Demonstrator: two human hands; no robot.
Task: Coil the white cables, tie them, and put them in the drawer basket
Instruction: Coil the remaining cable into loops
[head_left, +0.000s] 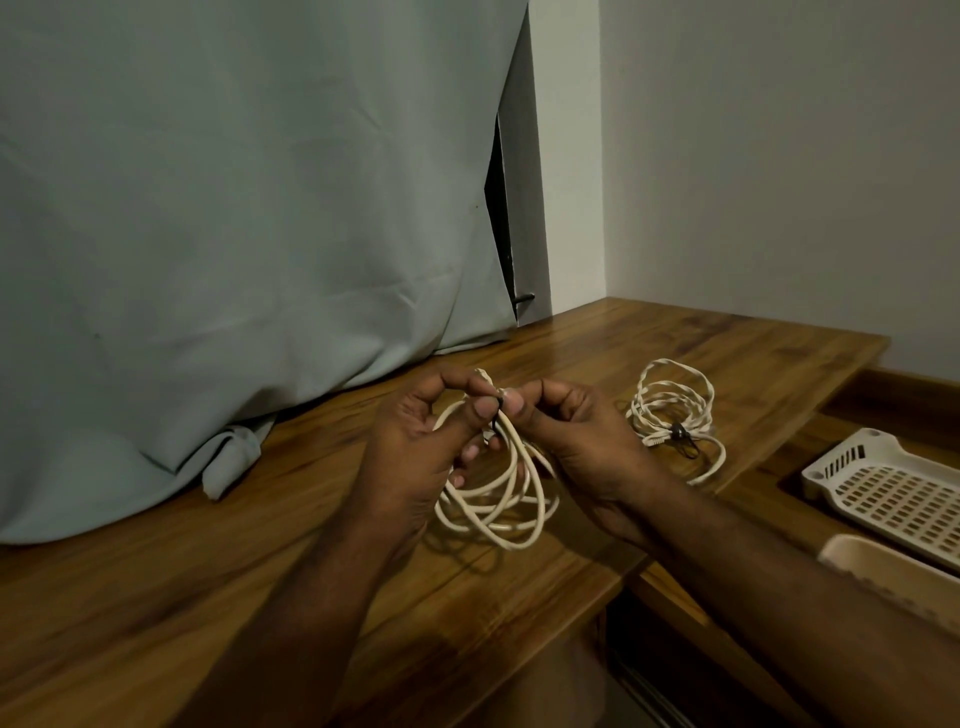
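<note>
1. Two white cables are seen: one coiled cable (498, 488) is held above the wooden bench (311, 561), gripped by the left hand (421, 441) and pinched by the right hand (576, 441) at a black tie (500, 410).
2. A second tied cable (672, 410) lies on the bench, well apart.
3. Two baskets are counted at right: one slotted basket (883, 488), one nearer basket (893, 577).

White cable coil (498, 499) mid-air, dark tie (497, 410) atop — second tied coil (672, 415) flat near slotted basket (883, 488).
</note>
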